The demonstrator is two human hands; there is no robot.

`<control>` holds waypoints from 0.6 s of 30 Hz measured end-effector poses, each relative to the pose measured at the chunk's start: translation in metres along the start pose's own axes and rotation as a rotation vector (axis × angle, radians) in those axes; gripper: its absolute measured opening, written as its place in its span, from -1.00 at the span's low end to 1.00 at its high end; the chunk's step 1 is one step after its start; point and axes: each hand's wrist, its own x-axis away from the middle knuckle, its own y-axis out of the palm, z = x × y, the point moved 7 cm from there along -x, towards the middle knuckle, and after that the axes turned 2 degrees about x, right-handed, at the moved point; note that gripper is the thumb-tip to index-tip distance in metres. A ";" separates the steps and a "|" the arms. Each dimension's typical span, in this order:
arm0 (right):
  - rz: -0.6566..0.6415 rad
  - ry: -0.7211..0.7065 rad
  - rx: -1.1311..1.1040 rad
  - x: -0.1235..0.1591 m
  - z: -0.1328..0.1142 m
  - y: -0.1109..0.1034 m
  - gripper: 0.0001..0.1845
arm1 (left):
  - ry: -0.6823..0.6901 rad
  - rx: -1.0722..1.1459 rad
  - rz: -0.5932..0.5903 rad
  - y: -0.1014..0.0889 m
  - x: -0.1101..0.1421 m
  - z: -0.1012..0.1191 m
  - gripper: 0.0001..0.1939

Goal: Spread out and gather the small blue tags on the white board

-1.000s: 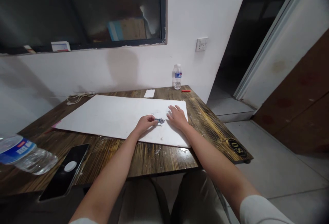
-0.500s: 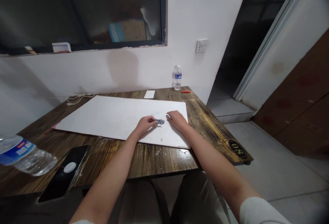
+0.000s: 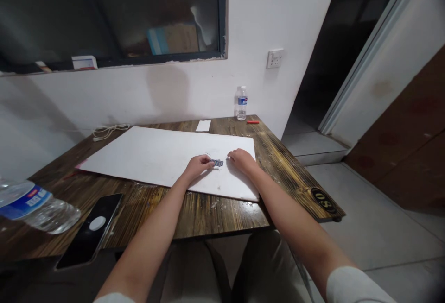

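Observation:
A large white sheet of paper (image 3: 149,157) lies on the wooden table (image 3: 194,210). A small dark blue patterned piece (image 3: 218,162) rests on the sheet near its right end. My left hand (image 3: 198,166) pinches the left edge of that piece with curled fingers. My right hand (image 3: 242,160) sits just right of the piece with its fingers curled down onto the sheet, and I cannot make out anything in them.
A water bottle (image 3: 33,205) lies on its side at the near left, beside a black phone (image 3: 91,229). Another bottle (image 3: 241,103) stands at the back, with a red pen (image 3: 252,122), a small white paper (image 3: 203,125) and a white cable (image 3: 109,130). The table ends at the right by a doorway.
My right hand's fingers, spread flat on the sheet a second ago, have curled in beside the small piece. My left hand has stayed put on the piece.

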 end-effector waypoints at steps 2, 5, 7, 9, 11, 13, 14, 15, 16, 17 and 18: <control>-0.010 0.010 0.000 0.000 0.000 0.000 -0.62 | -0.009 0.017 0.010 -0.001 -0.001 -0.003 -0.75; -0.018 0.020 -0.003 0.001 0.001 -0.001 -0.61 | -0.023 0.044 0.044 -0.004 -0.003 -0.005 -0.72; -0.009 0.012 -0.014 0.002 0.002 -0.002 -0.61 | -0.029 0.047 0.060 -0.005 -0.003 -0.006 -0.72; -0.001 0.002 -0.028 0.002 0.002 -0.003 -0.62 | -0.035 0.046 0.059 -0.005 -0.003 -0.005 -0.72; 0.000 0.001 -0.040 0.001 0.002 -0.003 -0.62 | -0.034 0.049 0.058 -0.005 -0.003 -0.004 -0.71; 0.001 0.008 -0.048 0.001 0.001 -0.002 -0.62 | -0.039 0.046 0.064 -0.005 -0.002 -0.004 -0.70; 0.005 0.010 -0.049 0.001 0.001 -0.001 -0.62 | -0.042 0.043 0.068 -0.005 -0.002 -0.004 -0.69; 0.010 0.009 -0.047 0.001 0.000 -0.001 -0.62 | -0.046 0.039 0.071 -0.005 -0.002 -0.004 -0.69; 0.013 0.006 -0.044 0.000 -0.001 0.000 -0.61 | -0.050 0.034 0.073 -0.005 -0.002 -0.003 -0.69; 0.017 0.004 -0.038 0.000 -0.001 0.001 -0.61 | -0.052 0.030 0.074 -0.005 -0.002 -0.003 -0.70; 0.020 0.003 -0.031 0.000 -0.002 0.001 -0.61 | -0.053 0.027 0.077 -0.006 -0.001 -0.003 -0.70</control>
